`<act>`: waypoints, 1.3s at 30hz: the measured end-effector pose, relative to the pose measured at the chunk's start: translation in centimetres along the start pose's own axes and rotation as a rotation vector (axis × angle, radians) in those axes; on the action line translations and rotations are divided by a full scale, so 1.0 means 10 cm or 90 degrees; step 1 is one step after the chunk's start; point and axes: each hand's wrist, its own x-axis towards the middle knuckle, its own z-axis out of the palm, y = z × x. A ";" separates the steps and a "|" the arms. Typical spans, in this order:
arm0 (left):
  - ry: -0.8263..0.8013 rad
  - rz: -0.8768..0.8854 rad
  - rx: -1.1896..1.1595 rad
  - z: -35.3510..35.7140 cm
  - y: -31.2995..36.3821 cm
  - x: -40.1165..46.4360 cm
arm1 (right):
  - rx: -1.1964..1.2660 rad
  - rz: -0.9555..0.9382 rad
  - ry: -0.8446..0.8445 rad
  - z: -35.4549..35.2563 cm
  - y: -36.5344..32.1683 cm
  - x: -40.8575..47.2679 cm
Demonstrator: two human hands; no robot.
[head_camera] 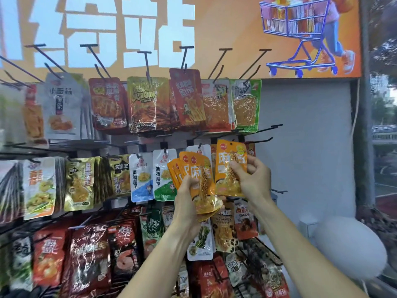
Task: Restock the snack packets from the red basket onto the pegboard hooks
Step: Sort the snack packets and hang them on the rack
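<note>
My left hand (186, 197) grips a fanned stack of orange snack packets (200, 179) in front of the pegboard's middle row. My right hand (250, 179) pinches a single orange packet (231, 166) of the same kind, held upright just right of the stack. The packet's top hole sits near a black hook (261, 140) that juts out at the right end of the middle row. The red basket is out of view.
The pegboard holds rows of hanging snack packets: red and green ones on the top row (184, 97), white and gold ones in the middle (141, 177), dark red ones below (88, 254). Bare hooks (277, 191) stick out at the right edge. A white round object (348, 244) sits lower right.
</note>
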 end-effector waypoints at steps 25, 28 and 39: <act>-0.041 -0.019 0.042 -0.23 0.11 -0.02 | -0.313 -0.092 -0.068 -0.04 -0.27 0.52; -0.049 -0.015 0.043 -0.23 0.11 -0.02 | -0.367 -0.091 -0.067 -0.02 -0.31 0.51; -0.056 -0.017 0.019 -0.21 0.10 0.01 | -0.550 -0.067 -0.131 0.24 -0.08 0.72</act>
